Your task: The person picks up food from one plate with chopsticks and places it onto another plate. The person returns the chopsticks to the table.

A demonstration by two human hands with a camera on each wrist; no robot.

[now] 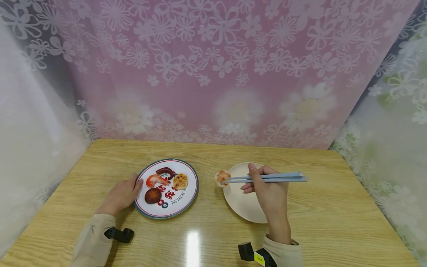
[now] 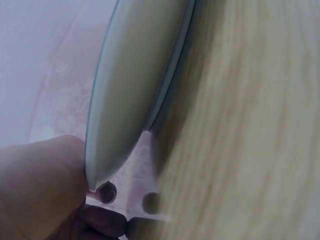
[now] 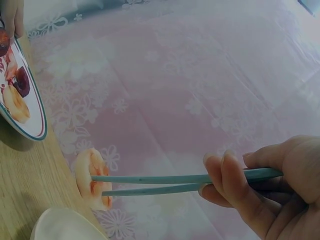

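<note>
My left hand (image 1: 121, 193) grips the left rim of a white plate (image 1: 187, 198) with a dark green edge, thumb on top and fingers below. On that plate lie a brown mushroom cap (image 1: 153, 195), an orange-pink shrimp (image 1: 155, 181), a dark red curled tentacle (image 1: 165, 171) and a lotus root slice (image 1: 180, 181). A pair of light blue chopsticks (image 1: 283, 177) is held in my right hand (image 1: 269, 193). Their tips pinch a thick, pale round food piece (image 3: 92, 177) with orange marks, above the left edge of a cream plate (image 1: 245, 209).
Both plates stand on a wood-grain table (image 1: 210, 237), with a strip of bare wood between them. A pink floral curtain (image 1: 213, 92) hangs behind its far edge. Black wrist cameras (image 1: 119, 235) sit on both of the person's sleeves.
</note>
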